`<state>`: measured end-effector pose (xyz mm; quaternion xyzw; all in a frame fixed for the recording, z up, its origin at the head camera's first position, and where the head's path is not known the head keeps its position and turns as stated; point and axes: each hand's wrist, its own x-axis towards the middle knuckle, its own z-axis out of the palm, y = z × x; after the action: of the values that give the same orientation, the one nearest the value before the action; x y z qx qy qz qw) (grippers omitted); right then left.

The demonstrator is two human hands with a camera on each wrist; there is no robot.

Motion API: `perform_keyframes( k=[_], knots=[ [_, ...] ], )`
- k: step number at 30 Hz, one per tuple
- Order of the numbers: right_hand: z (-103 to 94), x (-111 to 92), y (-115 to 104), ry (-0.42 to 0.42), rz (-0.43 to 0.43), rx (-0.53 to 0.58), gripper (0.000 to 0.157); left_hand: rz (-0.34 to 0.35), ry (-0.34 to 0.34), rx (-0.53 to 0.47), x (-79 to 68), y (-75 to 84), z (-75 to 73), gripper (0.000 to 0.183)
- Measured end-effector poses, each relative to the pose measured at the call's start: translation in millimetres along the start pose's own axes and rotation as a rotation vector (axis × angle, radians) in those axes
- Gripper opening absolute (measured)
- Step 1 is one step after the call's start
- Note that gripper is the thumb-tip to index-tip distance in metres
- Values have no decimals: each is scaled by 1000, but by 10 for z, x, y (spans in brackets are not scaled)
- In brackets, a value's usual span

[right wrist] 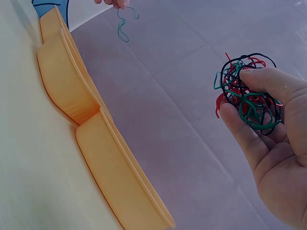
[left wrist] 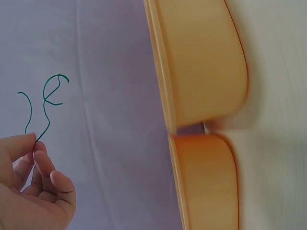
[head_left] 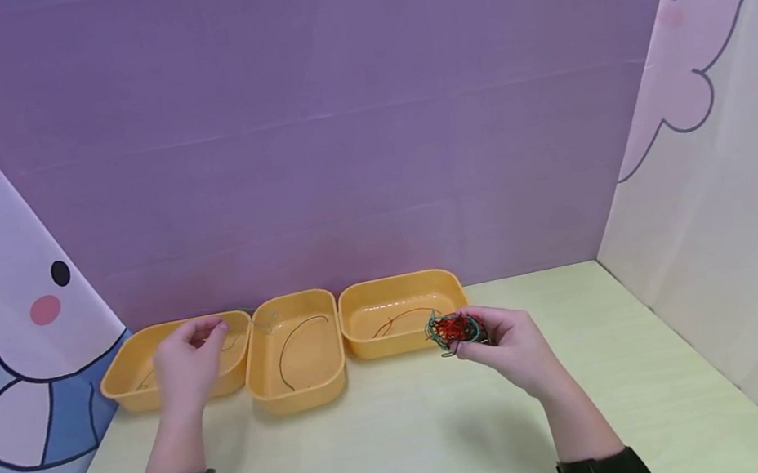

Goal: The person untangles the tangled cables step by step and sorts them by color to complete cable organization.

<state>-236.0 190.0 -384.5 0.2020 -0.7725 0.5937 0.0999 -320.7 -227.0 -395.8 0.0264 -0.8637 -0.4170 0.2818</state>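
Note:
My left hand (head_left: 187,364) is raised over the left yellow tray (head_left: 130,383). Between thumb and fingertips it pinches a thin green wire (left wrist: 46,108), bent into loops, plain in the left wrist view. My right hand (head_left: 511,344) grips a tangled bundle of wires (right wrist: 249,96) in red, green and black, held above the table in front of the right yellow tray (head_left: 410,341). A dark wire (head_left: 283,359) lies curved in the middle yellow tray (head_left: 301,400). Red wire (head_left: 402,314) lies in the right tray. Thin strands show in the left tray, partly behind my left hand.
The three trays stand side by side at the back of the pale table (head_left: 384,459), against a purple backdrop (head_left: 347,126). Printed cartoon panels rise at the left (head_left: 34,266) and right (head_left: 731,156). Each wrist wears a black band with a camera.

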Motion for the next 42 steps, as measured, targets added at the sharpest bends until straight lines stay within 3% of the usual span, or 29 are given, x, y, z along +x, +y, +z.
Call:
perform_keyframes(
  k=[3, 10, 13, 24, 33, 42],
  knots=[
    [1, 3, -14, 0, -2, -7, 30, -69, -30, 27, 98, -98, -79, 31],
    [-33, 67, 313, 9, -5, 21, 33, -235, -78, 58, 307, -287, -177, 41],
    [-28, 70, 353, 0, -16, 34, 32, -290, -83, 74, 360, -397, -189, 41],
    [1, 60, 354, -10, 9, 50, 32, -446, -132, 135, 316, -672, -167, 46],
    [29, 8, 39, -15, 4, 24, 31, -468, -131, 126, 321, -699, -155, 47],
    [21, 11, 39, -17, -7, 20, 30, -469, -130, 102, 319, -704, -126, 53]
  ],
)
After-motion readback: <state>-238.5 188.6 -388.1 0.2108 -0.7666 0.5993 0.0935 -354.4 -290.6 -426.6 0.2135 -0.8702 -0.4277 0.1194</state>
